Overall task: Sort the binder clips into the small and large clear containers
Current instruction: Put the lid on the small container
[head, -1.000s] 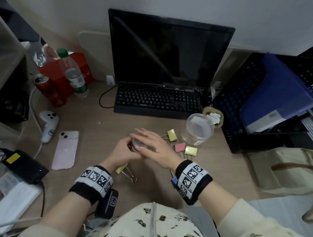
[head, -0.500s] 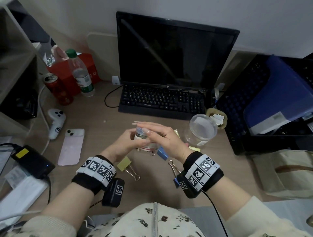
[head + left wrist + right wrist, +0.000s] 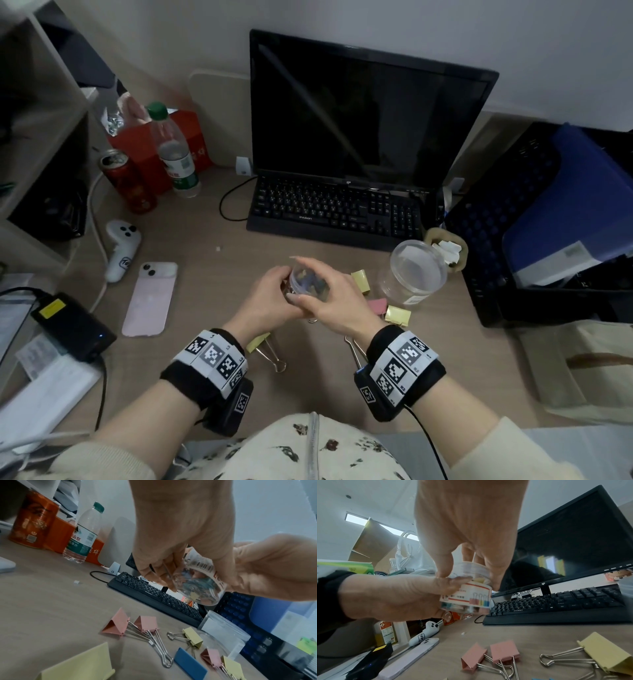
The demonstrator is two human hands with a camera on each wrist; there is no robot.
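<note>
The small clear jar (image 3: pixel 467 592), round plastic with a paper label and full of little coloured clips, is held above the tabletop (image 3: pixel 205 274). The left hand (image 3: pixel 263 301) wraps its body; the right hand (image 3: pixel 335 301) pinches its ridged lid (image 3: pixel 469 568). Large pink clips (image 3: pixel 489 654) and yellow clips (image 3: pixel 606 654) lie below, near the big clear jar (image 3: pixel 416 270).

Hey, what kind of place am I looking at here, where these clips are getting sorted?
Most likely an office or home desk: a dark monitor with a black keyboard in front of it, a phone on the wooden desktop, and shelving at the left.
</note>
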